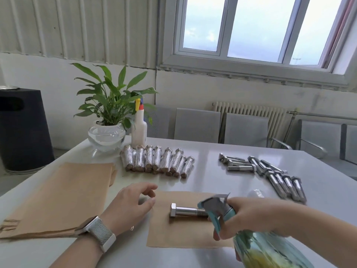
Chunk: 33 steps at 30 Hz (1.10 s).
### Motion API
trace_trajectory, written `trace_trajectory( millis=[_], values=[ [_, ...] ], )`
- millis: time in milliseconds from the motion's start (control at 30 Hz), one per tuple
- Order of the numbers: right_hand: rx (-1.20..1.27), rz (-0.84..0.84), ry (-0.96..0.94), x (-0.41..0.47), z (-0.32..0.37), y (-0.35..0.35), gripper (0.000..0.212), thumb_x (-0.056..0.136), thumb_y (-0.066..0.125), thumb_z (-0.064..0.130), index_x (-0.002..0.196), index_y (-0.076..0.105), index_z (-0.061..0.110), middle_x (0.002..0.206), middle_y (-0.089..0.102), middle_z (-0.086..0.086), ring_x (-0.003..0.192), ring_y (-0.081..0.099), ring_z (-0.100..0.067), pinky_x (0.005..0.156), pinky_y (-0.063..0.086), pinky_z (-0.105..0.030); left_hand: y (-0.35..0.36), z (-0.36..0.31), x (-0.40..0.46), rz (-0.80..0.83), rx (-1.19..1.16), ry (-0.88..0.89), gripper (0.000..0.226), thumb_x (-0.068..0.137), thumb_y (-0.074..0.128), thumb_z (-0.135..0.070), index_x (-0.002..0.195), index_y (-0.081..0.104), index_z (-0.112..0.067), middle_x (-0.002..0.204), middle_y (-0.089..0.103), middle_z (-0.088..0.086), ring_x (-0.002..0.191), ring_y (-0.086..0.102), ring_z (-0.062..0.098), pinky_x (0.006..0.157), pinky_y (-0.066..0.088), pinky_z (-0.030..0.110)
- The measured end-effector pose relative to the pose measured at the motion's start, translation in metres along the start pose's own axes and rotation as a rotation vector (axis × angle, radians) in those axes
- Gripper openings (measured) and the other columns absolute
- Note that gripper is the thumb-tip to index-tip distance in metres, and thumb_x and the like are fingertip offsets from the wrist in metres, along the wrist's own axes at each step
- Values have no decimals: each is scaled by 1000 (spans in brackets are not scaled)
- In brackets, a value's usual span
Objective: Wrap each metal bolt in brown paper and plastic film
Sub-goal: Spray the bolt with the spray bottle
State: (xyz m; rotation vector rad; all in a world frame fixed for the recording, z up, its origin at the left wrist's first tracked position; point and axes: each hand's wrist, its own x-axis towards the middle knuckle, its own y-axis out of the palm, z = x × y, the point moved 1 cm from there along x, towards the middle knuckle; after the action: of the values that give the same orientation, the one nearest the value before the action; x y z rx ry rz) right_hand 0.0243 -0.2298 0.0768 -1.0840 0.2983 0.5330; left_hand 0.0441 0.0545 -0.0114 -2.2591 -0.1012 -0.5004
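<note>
One bare metal bolt (185, 210) lies on a small brown paper sheet (173, 231) in front of me, head to the left. My right hand (249, 215) grips a teal spray bottle (260, 246) by its neck, a finger on the trigger, the nozzle just over the bolt's threaded end. My left hand (133, 206) hovers left of the sheet, fingers loosely curled and holding nothing. A row of several wrapped bolts (157, 161) lies further back. Several unwrapped bolts (264, 173) lie at the right.
A stack of brown paper sheets (63, 196) lies at the left. A potted plant in a glass bowl (107, 132) and a white spray bottle (139, 126) stand at the table's far edge. Grey chairs (245, 128) stand beyond the table.
</note>
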Motion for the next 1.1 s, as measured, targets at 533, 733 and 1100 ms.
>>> trace_trajectory(
  millis=[533,733,1100],
  values=[
    [-79,16,92,-5,-17,-8,36,66,77,44,95,58,36,102,62,3,79,56,-10,63,43,-19,1,3,-1,-2,-21,-6,27,87,67,-21,112,65,-33,89,66,-23,91,56,-13,78,37,3],
    [73,-2,41,-6,-20,-17,43,68,79,38,105,59,28,114,66,-5,99,65,-23,79,51,-28,-1,-1,-2,-3,-19,-21,27,88,67,-21,112,65,-31,90,67,-22,93,58,-7,79,36,4],
    [370,-707,-235,95,-8,-102,17,84,70,21,77,57,12,68,54,-4,62,50,-18,57,38,-26,-1,-3,-2,-9,-18,-7,28,87,69,-21,112,65,-32,91,67,-22,94,58,-8,85,39,9]
  ],
)
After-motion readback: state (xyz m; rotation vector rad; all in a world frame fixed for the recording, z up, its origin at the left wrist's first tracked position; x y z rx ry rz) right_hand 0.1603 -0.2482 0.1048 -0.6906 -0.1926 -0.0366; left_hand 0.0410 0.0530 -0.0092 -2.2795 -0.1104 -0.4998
